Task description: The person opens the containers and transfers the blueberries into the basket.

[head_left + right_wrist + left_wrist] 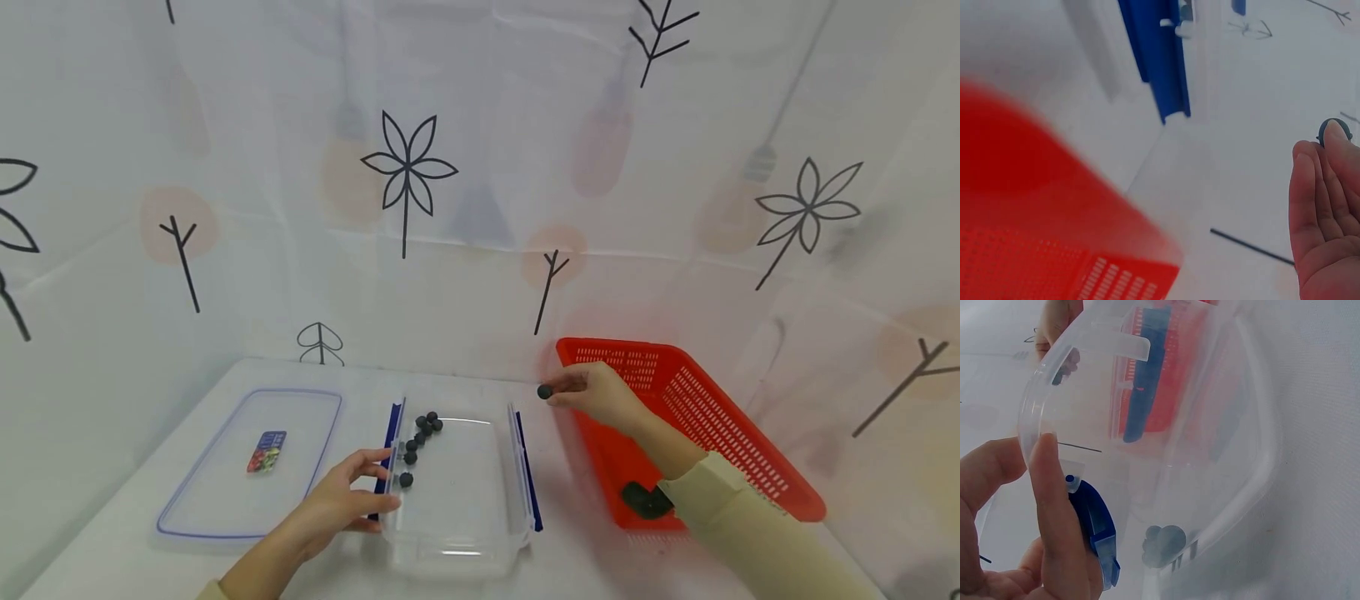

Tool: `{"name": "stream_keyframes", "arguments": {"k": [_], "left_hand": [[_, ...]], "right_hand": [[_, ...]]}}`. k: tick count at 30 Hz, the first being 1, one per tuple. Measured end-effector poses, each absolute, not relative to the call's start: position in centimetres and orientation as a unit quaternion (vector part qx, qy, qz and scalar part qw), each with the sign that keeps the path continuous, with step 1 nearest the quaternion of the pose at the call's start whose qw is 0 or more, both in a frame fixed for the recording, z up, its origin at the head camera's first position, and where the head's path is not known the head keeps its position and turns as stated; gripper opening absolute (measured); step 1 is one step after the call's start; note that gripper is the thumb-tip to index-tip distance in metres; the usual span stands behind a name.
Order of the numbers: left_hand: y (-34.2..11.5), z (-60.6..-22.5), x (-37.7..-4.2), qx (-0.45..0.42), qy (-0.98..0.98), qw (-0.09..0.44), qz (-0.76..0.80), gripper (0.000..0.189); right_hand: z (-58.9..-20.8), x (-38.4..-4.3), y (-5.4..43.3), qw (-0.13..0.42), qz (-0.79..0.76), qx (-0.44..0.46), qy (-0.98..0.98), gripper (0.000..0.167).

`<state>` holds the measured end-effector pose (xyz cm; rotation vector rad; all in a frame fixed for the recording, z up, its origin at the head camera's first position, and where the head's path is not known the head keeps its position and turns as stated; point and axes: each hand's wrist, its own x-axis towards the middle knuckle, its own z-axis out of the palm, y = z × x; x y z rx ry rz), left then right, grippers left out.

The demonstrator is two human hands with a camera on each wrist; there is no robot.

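A clear plastic storage box (450, 500) with blue side clips stands on the white table. Several small dark balls (411, 457) lie along its left side. My left hand (347, 502) holds the box's left wall, and in the left wrist view the fingers (1054, 519) lie against the clear rim beside a blue clip (1094, 525). Between thumb and fingertips, my right hand (600, 398) pinches one small dark ball (545, 392). That hand is raised over the near-left rim of a red basket (720, 400), to the right of the box.
Left of the box, a clear lid (217, 492) with a blue edge and a colourful label (267, 452) lies flat. Dark green pieces (647, 500) sit at the near end of the red basket, partly behind the right sleeve. A patterned white curtain (480, 292) hangs behind.
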<state>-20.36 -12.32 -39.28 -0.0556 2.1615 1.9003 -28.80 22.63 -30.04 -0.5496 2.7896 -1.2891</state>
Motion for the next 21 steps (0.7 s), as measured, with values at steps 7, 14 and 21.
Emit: {"name": "stream_keyframes", "arguments": {"k": [7, 14, 21], "left_hand": [[-12.1, -39.4, -20.4, -0.028, 0.751, 0.124, 0.648, 0.069], [-12.2, -39.5, -20.4, -0.017, 0.743, 0.127, 0.657, 0.069], [-12.5, -39.5, -20.5, -0.006, 0.736, 0.135, 0.663, 0.07]], "right_hand": [[-29.9, -28.6, 25.3, -0.014, -0.371, -0.137, 0.918, 0.023], [-30.1, -28.4, 28.1, -0.016, -0.369, -0.129, 0.92, 0.029], [-30.2, -29.1, 31.6, -0.026, -0.34, -0.124, 0.932, 0.033]]}}
